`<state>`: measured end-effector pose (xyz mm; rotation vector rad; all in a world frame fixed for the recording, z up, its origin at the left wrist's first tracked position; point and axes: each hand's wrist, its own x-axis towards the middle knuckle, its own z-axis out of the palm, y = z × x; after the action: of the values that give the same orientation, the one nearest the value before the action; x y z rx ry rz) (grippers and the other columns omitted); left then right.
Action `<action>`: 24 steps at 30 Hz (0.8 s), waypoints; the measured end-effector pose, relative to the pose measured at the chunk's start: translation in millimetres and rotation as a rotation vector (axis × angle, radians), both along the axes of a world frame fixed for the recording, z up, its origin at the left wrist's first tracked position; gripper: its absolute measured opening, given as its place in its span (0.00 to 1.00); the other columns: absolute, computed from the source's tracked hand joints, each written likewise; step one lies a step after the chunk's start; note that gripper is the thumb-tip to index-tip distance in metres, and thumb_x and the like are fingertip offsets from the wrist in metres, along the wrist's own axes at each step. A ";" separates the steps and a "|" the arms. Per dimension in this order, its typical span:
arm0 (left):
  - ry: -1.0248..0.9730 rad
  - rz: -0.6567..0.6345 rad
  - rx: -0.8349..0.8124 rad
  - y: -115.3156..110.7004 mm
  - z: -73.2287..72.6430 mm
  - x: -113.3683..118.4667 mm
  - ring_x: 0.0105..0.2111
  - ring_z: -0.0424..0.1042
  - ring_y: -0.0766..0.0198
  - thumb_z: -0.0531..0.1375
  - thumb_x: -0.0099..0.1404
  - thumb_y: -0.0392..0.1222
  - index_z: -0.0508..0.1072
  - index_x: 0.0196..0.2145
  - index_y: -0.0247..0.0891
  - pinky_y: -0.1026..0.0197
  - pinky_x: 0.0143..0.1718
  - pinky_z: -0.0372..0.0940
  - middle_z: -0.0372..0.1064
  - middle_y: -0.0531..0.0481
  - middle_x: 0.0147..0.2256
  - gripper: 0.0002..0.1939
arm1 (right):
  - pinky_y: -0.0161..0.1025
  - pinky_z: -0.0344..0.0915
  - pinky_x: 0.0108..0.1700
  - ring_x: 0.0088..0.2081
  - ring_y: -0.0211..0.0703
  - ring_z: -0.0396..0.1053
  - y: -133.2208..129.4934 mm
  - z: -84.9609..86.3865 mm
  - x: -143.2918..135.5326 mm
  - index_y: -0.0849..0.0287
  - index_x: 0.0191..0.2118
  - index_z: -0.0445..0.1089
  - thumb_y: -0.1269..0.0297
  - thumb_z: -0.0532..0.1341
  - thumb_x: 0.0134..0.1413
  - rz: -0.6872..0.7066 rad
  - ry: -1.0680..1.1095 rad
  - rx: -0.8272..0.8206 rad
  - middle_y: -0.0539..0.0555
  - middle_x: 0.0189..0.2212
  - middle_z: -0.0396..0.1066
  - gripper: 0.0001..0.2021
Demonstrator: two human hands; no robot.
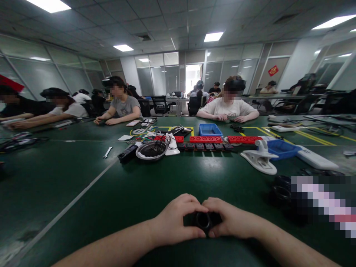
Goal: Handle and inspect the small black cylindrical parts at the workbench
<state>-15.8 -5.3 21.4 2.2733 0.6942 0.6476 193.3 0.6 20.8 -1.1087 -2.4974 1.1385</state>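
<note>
Low in the middle of the head view, a small black cylindrical part (204, 220) with a round hollow opening sits between my two hands at the green tabletop. My left hand (183, 217) curls round it from the left, its fingertips at the far side and its thumb at the near side. From the right, my right hand (226, 218) does the same, and the fingertips of both hands meet or nearly meet. The underside of the part is hidden, so I cannot tell whether it rests on the green table (116, 196).
Black ring-shaped parts (282, 193) lie to the right. Farther off are a white clip base (260, 161), a blue tray (210, 130), red socket strips (205, 139), a round dark pan (151, 151) and a wrench (108, 152). Several people sit around the tables.
</note>
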 end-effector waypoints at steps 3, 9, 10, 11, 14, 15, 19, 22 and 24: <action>0.039 0.027 -0.026 0.4 -0.8 0.9 0.38 0.65 0.61 0.67 0.51 0.43 0.69 0.46 0.41 0.61 0.41 0.60 0.64 0.50 0.38 0.24 | 0.38 0.59 0.41 0.39 0.44 0.63 0.0 1.0 -1.9 0.60 0.40 0.70 0.70 0.69 0.35 -0.020 -0.007 -0.005 0.51 0.35 0.66 0.20; 0.101 0.109 -0.081 -4.8 -0.3 3.7 0.34 0.64 0.63 0.68 0.49 0.44 0.68 0.44 0.41 0.64 0.34 0.60 0.62 0.52 0.35 0.23 | 0.34 0.59 0.35 0.35 0.42 0.63 -2.4 2.3 -5.9 0.61 0.37 0.70 0.71 0.70 0.30 -0.094 -0.023 -0.022 0.49 0.32 0.65 0.20; 0.116 0.127 -0.084 -6.0 0.4 4.5 0.33 0.64 0.63 0.68 0.49 0.44 0.69 0.43 0.41 0.65 0.33 0.60 0.61 0.53 0.34 0.23 | 0.34 0.58 0.34 0.34 0.41 0.63 -3.0 2.0 -6.4 0.61 0.36 0.70 0.71 0.70 0.30 -0.105 -0.024 -0.023 0.49 0.31 0.64 0.20; 0.132 0.148 -0.089 -7.3 1.4 5.4 0.32 0.64 0.64 0.68 0.49 0.45 0.69 0.43 0.41 0.65 0.32 0.59 0.61 0.53 0.33 0.23 | 0.33 0.58 0.32 0.33 0.40 0.62 -3.7 1.5 -7.0 0.61 0.35 0.70 0.71 0.70 0.30 -0.116 -0.025 -0.021 0.48 0.31 0.64 0.19; 0.176 0.203 -0.116 -11.4 5.4 8.2 0.30 0.62 0.64 0.67 0.48 0.47 0.69 0.42 0.41 0.65 0.30 0.58 0.59 0.54 0.32 0.23 | 0.32 0.56 0.30 0.31 0.39 0.61 -6.1 0.0 -9.0 0.61 0.33 0.69 0.67 0.70 0.30 -0.140 -0.044 0.015 0.47 0.29 0.63 0.18; 0.187 0.219 -0.127 -12.8 6.8 9.0 0.30 0.62 0.64 0.67 0.48 0.47 0.69 0.42 0.41 0.65 0.30 0.58 0.59 0.54 0.32 0.23 | 0.32 0.56 0.29 0.31 0.39 0.61 -7.2 -0.5 -10.0 0.61 0.33 0.68 0.65 0.70 0.30 -0.149 -0.057 0.033 0.48 0.28 0.64 0.18; 0.203 0.263 -0.165 -17.0 10.4 11.3 0.32 0.63 0.62 0.68 0.46 0.46 0.69 0.41 0.41 0.64 0.32 0.58 0.61 0.54 0.33 0.23 | 0.34 0.56 0.29 0.30 0.42 0.62 -14.2 -3.7 -17.1 0.61 0.31 0.66 0.59 0.69 0.29 -0.199 -0.135 0.131 0.50 0.28 0.66 0.19; 0.178 0.283 -0.183 -17.5 10.1 12.1 0.34 0.64 0.61 0.68 0.47 0.41 0.69 0.41 0.41 0.63 0.34 0.59 0.61 0.53 0.35 0.22 | 0.38 0.57 0.32 0.31 0.46 0.64 -21.7 -8.0 -24.7 0.62 0.31 0.66 0.58 0.68 0.31 -0.274 -0.200 0.249 0.53 0.29 0.68 0.19; 0.162 0.289 -0.190 -16.6 9.1 12.3 0.34 0.63 0.62 0.67 0.48 0.39 0.69 0.41 0.41 0.63 0.34 0.59 0.61 0.53 0.35 0.21 | 0.41 0.57 0.34 0.32 0.48 0.65 -25.8 -11.0 -28.8 0.62 0.32 0.65 0.56 0.66 0.34 -0.317 -0.251 0.316 0.55 0.29 0.69 0.18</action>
<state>-3.5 -21.9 30.4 2.0832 1.1284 0.5067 164.5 -25.2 9.8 -1.5533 -2.4372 0.5273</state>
